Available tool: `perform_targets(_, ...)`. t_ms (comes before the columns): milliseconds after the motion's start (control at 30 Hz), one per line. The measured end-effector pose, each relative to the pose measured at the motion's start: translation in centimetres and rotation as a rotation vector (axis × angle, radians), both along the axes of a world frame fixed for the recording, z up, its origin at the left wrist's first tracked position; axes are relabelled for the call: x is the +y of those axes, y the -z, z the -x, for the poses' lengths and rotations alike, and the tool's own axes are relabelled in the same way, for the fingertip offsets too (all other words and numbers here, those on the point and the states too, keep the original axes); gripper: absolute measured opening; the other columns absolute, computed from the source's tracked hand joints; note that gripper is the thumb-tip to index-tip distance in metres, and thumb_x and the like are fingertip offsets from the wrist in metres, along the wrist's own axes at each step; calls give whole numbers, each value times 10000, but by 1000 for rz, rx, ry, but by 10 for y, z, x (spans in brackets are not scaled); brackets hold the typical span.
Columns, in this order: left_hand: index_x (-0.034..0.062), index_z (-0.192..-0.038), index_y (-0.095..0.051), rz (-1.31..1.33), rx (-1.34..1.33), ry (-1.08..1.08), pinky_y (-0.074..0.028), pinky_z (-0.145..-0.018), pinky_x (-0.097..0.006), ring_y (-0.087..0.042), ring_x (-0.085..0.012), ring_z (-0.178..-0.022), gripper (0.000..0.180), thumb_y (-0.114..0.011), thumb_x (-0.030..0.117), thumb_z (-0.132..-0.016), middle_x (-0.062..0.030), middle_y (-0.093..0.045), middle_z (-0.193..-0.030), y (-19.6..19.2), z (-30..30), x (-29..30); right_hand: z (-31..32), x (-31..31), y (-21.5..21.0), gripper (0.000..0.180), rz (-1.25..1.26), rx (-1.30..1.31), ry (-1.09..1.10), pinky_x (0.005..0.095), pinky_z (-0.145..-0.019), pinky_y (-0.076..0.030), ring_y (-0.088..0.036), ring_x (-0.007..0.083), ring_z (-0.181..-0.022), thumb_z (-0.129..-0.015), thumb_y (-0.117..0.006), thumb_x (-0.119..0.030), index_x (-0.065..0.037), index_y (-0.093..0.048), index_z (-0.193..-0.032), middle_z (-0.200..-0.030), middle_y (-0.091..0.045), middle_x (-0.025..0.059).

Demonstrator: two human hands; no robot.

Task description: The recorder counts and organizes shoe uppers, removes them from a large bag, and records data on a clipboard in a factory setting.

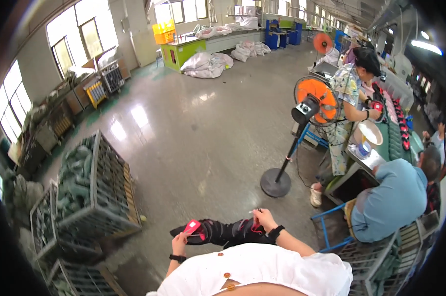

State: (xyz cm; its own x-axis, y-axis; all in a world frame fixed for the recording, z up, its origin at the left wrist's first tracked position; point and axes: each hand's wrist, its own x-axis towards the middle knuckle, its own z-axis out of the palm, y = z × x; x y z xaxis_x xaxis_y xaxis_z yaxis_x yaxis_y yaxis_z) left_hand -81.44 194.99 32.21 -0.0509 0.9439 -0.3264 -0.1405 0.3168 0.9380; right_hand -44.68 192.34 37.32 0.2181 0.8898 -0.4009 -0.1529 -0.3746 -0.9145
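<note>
My left hand (180, 242) is closed on a small red piece with a white patch (192, 227), at the left end of a dark bundle. That bundle is a row of black shoe-like pieces with red and grey trim (223, 232), lying across in front of my body. At its right end my right hand (266, 220) is closed, and a thin stick-like tool with a pale tip (252, 211) pokes out from its fingers. Red trim shows just beneath that hand. What carries the black pieces is hidden, and their exact kind is too small to tell.
Metal cage carts of green shoe lasts (97, 192) stand at left. An orange pedestal fan (277, 181) is ahead right. Beyond it a person in a patterned shirt (345, 81) and one in blue (393, 202) work along a green line (393, 129). A blue stool frame (326, 232) stands nearby.
</note>
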Motion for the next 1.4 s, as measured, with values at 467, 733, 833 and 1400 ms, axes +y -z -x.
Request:
perform_targets(467, 92, -884, -576, 268, -13, -139, -421, -668, -379, -459, -108, -668, 167, -498, 239, -871, 13, -514, -757, 38, -17, 365, -74, 518, -108, 281, -461, 175, -113, 230, -561, -389, -511, 88, -604, -873, -492, -213, -52, -547, -648, -594, -566, 12)
perform_targets(733, 8, -787, -576, 329, 20, 242, -423, -594, -237, -480, -101, -653, 182, -480, 150, -849, -37, -599, -779, -12, -250, 702, -198, 671, -64, 288, -210, -298, -130, 276, -522, -411, -526, 99, -549, -856, -517, -250, -32, -602, -688, -587, -588, 22)
perform_targets(833, 7, -709, -583, 103, 188, 453, -371, -454, -220, -442, -63, -504, 243, -465, 155, -862, -32, -554, -639, -1, -304, 803, -249, 727, -27, 294, -118, -489, -98, 304, -501, -424, -551, 125, -535, -868, -500, -257, -23, -609, -727, -592, -598, 32)
perform_targets(1400, -17, -888, -585, -1240, -39, 1008, -424, -747, -302, -551, -198, -824, 189, -478, 140, -888, -116, -597, -875, -225, -1005, 1089, -704, 818, -235, 300, -667, -801, 1167, 241, -574, -407, -522, 84, -592, -884, -499, -199, -9, -591, -671, -623, -597, 29)
